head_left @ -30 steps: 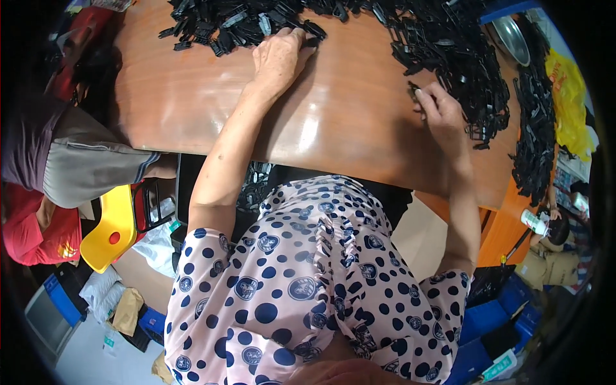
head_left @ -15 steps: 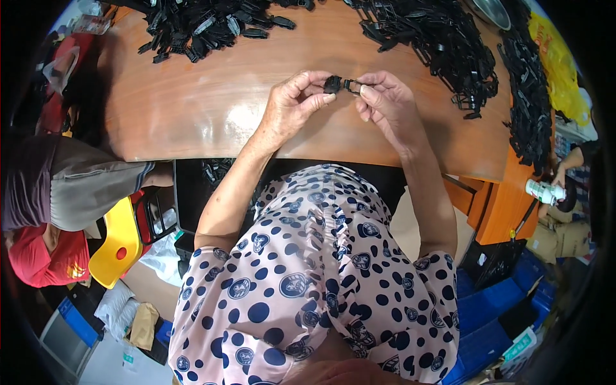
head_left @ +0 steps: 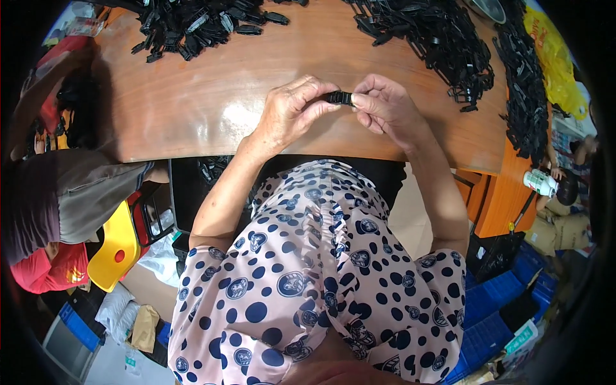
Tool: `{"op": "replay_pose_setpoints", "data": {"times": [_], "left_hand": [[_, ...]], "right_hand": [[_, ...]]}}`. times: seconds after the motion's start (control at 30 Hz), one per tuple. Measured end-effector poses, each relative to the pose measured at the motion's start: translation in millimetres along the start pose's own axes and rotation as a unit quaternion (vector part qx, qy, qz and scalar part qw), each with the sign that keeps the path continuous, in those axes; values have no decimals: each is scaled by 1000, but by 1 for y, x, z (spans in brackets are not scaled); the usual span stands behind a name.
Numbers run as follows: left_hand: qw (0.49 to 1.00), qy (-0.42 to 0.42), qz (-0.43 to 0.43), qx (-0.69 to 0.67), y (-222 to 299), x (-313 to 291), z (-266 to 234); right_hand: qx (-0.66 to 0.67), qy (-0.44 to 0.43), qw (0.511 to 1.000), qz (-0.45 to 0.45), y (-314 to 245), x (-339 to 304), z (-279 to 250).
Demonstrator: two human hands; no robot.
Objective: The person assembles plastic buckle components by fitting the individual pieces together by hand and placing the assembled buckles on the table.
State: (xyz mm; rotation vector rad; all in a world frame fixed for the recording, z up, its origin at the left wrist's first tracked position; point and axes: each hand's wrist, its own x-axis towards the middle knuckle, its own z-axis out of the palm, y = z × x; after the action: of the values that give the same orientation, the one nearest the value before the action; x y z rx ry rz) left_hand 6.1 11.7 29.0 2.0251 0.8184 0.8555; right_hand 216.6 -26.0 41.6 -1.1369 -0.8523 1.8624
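Above the table, my left hand (head_left: pixel 290 114) pinches one end of a small black plastic buckle (head_left: pixel 339 97) between thumb and fingers. The other end is gripped by my right hand (head_left: pixel 387 110). Its two parts, a solid piece and an open frame piece, meet end to end between my fingertips; whether they are fully locked I cannot tell. A heap of black oval pieces (head_left: pixel 192 27) lies beyond my left hand. On the far right, a second heap, of black frame-like pieces (head_left: pixel 443 48), spreads along the wooden table (head_left: pixel 192 115).
Along the right edge runs another strip of black parts (head_left: pixel 527 96), beside a yellow plastic bag (head_left: pixel 553 64) and a metal bowl (head_left: pixel 491 9). A person in grey shorts (head_left: pixel 96 192) is close on the left, near a yellow chair (head_left: pixel 117 247). Blue crates (head_left: pixel 491 305) stand low on the right.
The two black pieces, apart half a second ago, have come together between my hands. My right hand has moved slightly left and down. The person on the left has shifted.
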Motion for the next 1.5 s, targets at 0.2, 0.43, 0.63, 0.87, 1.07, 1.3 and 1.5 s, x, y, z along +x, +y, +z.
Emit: {"op": "replay_pose_setpoints", "data": {"times": [0.2,0.43,0.63,0.87,1.07,1.3,1.5], "left_hand": [[995,-7,54,85,9,1,-4],[997,-70,-19,32,13,-3,-1],[906,57,-153,-391,11,4,21],[772,58,-270,-573,19,2,25],[853,84,-275,-435,0,19,4],[900,26,-35,433,-76,81,-59],[908,-4,18,419,-80,84,-53]], "right_hand": [[-107,-6,993,55,-4,4,0],[-1,-51,985,167,22,6,-17],[158,-162,971,81,13,4,6],[146,-154,977,15,19,7,14],[-398,12,914,-79,-14,15,-9],[-815,135,499,-262,-44,52,-60],[-649,155,697,-262,-44,50,-78]]}}
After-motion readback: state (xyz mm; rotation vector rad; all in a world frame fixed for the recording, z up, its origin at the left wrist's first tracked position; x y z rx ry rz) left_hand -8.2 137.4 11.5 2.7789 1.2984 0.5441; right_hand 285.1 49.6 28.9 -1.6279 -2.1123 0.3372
